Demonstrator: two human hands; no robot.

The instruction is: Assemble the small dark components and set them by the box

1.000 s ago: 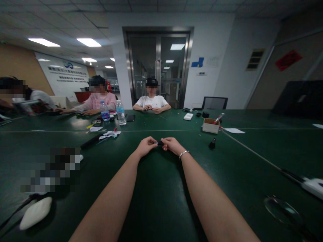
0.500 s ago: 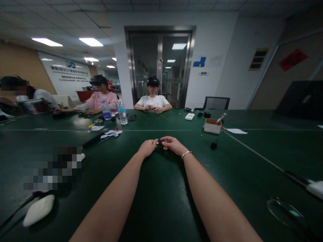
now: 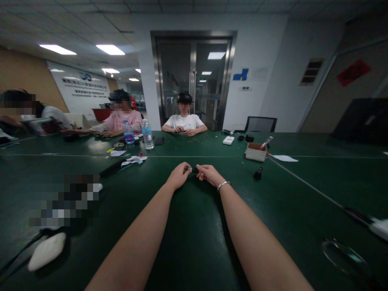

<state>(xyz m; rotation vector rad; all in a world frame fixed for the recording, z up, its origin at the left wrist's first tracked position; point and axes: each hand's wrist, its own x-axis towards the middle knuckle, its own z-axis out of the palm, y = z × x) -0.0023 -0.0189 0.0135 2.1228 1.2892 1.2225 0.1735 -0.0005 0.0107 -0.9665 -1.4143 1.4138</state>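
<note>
Both my arms reach forward over the dark green table point(image 3: 194, 226). A small black object with a pale, shiny left end point(image 3: 195, 170) bridges my two hands; its exact kind is too small to make out. My left hand point(image 3: 178, 176) pinches the shiny end. Closed on the black end is my right hand point(image 3: 211, 175), with a silver bracelet point(image 3: 223, 185) at its wrist. To the right, apart from both hands, a small black piece point(image 3: 258, 173) stands on the table.
Beyond it sits a small box point(image 3: 255, 153) with items inside. Two water bottles point(image 3: 147, 135) stand back left. A white rounded object point(image 3: 47, 251) lies front left, glasses point(image 3: 342, 250) front right. Several people sit across the table, one in a white shirt point(image 3: 185, 122).
My left fingers have risen slightly, and my right hand has shifted slightly to the right. More of the small object, including its shiny end, shows between them.
</note>
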